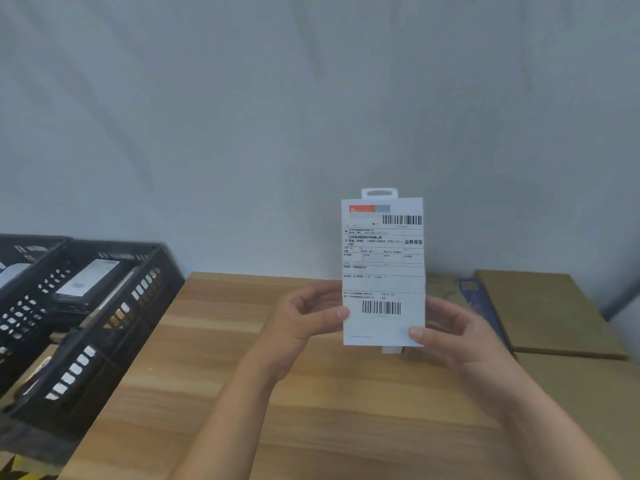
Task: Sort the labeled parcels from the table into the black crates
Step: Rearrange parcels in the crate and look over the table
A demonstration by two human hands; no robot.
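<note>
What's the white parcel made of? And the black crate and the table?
The parcel looks like thin card or plastic under a matte paper label: printed barcodes, hang tab on top. The crate seems hard black plastic: moulded walls with rows of holes. The table looks like wood or wood-look board: pale brown grain stripes.

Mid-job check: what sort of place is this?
Likely a small parcel-sorting station: a barcode-labelled parcel held by the left hand and right hand, black crates holding other parcels at left, and flat cardboard boxes on the wooden table.
</note>
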